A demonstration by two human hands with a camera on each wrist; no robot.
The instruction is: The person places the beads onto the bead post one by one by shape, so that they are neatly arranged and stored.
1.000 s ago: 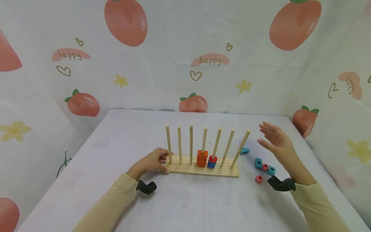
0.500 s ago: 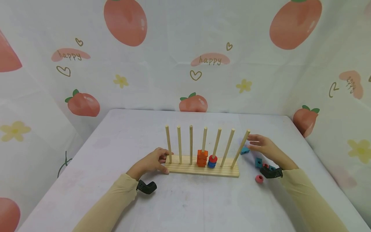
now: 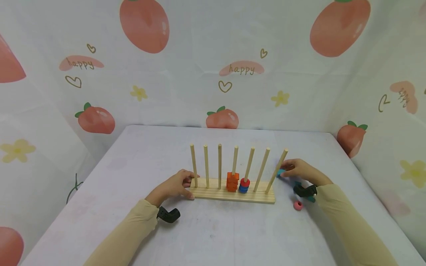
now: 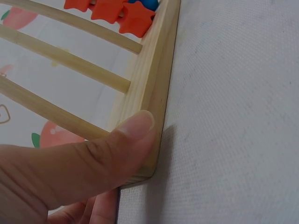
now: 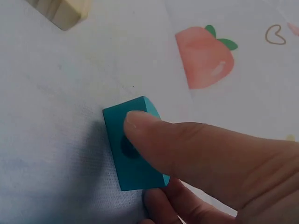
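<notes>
My left hand point(image 3: 171, 186) grips the left end of a wooden peg stand point(image 3: 219, 195), its thumb on the front edge of the base. A stack of orange star-shaped beads point(image 3: 232, 182) sits on the middle peg. One peg to the right carries a red ring point(image 3: 244, 182) above blue rings point(image 3: 243, 189). To the right of the stand my right hand point(image 3: 303, 172) pinches a teal block point(image 5: 135, 175), thumb across its face beside the hole. In the right wrist view the block is close over the tabletop, with curled fingers behind it.
A pink bead point(image 3: 298, 205) lies on the table in front of the right wrist. Another teal bead point(image 3: 311, 199) shows partly beneath the black wrist camera point(image 3: 305, 190). The white tabletop point(image 3: 213, 236) meets a fruit-printed cloth at its back edge.
My right hand has come down and left from above the loose beads to the teal block and now pinches it. The left hand and the stand have kept their place.
</notes>
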